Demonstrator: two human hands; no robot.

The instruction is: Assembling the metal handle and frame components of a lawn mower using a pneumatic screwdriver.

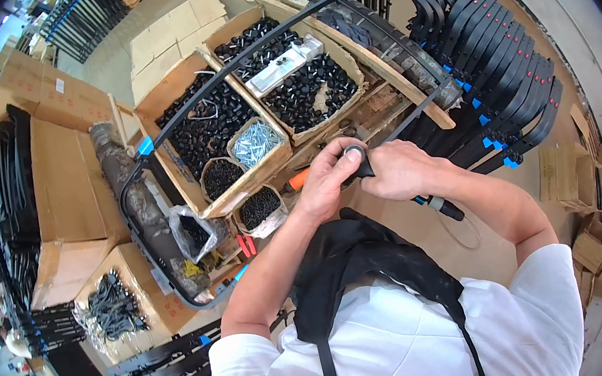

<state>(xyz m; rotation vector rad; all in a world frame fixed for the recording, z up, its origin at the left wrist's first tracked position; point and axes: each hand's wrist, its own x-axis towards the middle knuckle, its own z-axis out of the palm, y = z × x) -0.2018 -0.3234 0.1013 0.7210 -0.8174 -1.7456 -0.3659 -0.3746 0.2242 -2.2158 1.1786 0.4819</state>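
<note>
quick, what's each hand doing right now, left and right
Left hand: closed, fingers pinching the round black end cap.
Right hand: closed around the black tool under that cap.

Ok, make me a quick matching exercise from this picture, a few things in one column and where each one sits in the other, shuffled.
Things:
1. black tube end
2. silver screws
3. orange-handled tool
4. stacked black curved frames

Places:
A. in a small open bag among the boxes of black caps
B. upper right, leaning in a row
C. between the left hand and right hand
D. just left of the left hand, partly hidden

Pairs: 1-C, 2-A, 3-D, 4-B
</note>
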